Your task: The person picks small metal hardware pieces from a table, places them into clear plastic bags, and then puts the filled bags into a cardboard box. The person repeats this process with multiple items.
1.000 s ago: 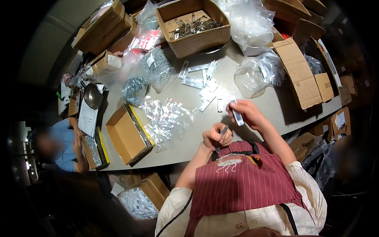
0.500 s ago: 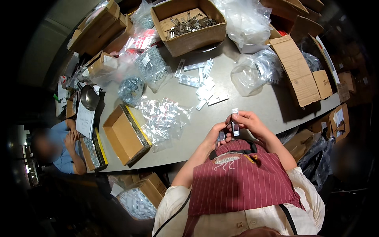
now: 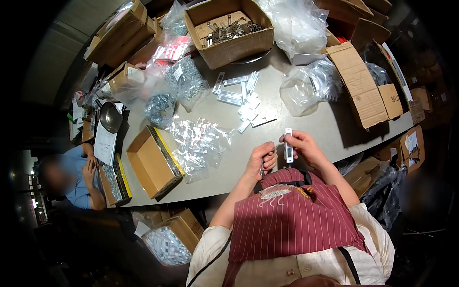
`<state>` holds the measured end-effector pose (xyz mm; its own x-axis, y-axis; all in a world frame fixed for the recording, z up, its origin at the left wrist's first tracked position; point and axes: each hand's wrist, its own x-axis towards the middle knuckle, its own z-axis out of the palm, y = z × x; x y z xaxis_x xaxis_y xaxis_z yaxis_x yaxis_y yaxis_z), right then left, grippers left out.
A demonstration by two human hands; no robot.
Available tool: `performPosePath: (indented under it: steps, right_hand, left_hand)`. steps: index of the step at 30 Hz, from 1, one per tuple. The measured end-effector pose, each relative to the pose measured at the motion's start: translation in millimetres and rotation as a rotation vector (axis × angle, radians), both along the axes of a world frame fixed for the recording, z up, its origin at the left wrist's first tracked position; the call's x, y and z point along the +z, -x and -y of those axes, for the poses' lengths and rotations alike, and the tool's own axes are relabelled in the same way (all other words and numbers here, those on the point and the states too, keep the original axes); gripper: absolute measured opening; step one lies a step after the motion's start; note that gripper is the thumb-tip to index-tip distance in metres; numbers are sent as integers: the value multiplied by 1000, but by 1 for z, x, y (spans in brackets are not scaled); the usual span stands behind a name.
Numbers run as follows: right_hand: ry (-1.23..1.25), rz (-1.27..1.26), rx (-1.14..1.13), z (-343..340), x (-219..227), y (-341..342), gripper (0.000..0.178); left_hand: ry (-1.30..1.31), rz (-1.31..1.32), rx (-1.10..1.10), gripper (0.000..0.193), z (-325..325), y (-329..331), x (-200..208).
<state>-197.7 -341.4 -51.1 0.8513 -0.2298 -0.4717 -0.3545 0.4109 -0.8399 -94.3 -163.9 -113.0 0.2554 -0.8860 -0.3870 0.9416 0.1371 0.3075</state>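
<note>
At the table's near edge my right hand (image 3: 306, 147) pinches a narrow white rectangular piece with a dark slot (image 3: 289, 152), held upright. My left hand (image 3: 261, 159) is curled closed beside it. A small metal piece (image 3: 262, 169) shows at the lower side of that fist, and something thin sticks out at its fingertips toward the white piece, too small to name. Beyond my hands lies a loose pile of similar white slotted pieces (image 3: 247, 111). Left of my hands is a clear bag of small parts (image 3: 196, 143).
An open cardboard box of metal clips (image 3: 224, 60) stands at the back. An empty-looking carton (image 3: 149, 165) is at the left, near a person in blue (image 3: 79, 174). Clear plastic bags (image 3: 301, 98) and a flapped box (image 3: 358, 86) sit at the right.
My hands have come apart slightly, the left one moving a little left and closing into a fist. The white piece has shifted slightly right and up in my right hand.
</note>
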Motion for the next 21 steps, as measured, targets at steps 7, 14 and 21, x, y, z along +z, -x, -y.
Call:
performPosePath:
  steps: [7, 14, 21]
  right_hand:
    - [110, 24, 17, 0, 13, -2, 32]
    - [305, 120, 94, -10, -22, -7, 28]
    - [168, 159, 83, -13, -34, -16, 31]
  left_hand:
    - [-24, 330, -188, 34, 5, 2, 20]
    - [-189, 701, -120, 36, 20, 21, -69]
    - [-236, 795, -26, 38, 21, 18, -74]
